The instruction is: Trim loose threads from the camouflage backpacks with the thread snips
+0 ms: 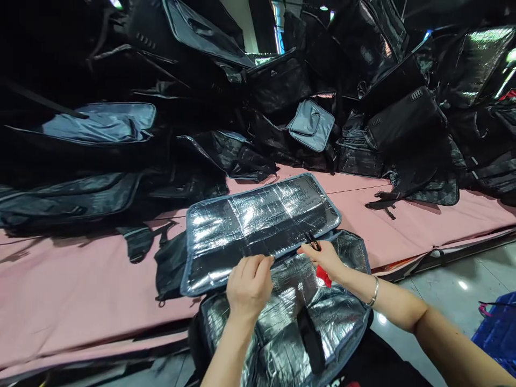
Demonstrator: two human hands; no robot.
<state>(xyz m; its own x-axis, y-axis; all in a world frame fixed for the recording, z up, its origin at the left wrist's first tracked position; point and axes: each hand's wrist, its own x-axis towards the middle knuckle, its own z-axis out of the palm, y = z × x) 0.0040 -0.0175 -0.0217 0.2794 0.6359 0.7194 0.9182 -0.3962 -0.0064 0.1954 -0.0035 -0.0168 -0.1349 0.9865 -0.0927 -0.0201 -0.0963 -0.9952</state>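
Observation:
An insulated bag with a shiny silver lining (282, 322) lies wide open, its foil-faced lid (262, 215) folded back on the table. My left hand (250, 285) is closed, with fingertips pinching the blue-grey bound edge where lid and body meet. Close by on the right, my right hand (324, 258) is wrapped around small black thread snips (313, 242), whose points stick up over the lid's lower edge. Something red (323, 276) hangs beneath that palm. A black strap (310, 338) lies across the lining inside the bag.
Many black bags (278, 80) are piled along the back, some with grey-blue panels (312, 124) showing. The table has a pink cover (100, 301). At the right, a blue bag-like item (497, 333) rests on the shiny tiled floor (455, 285).

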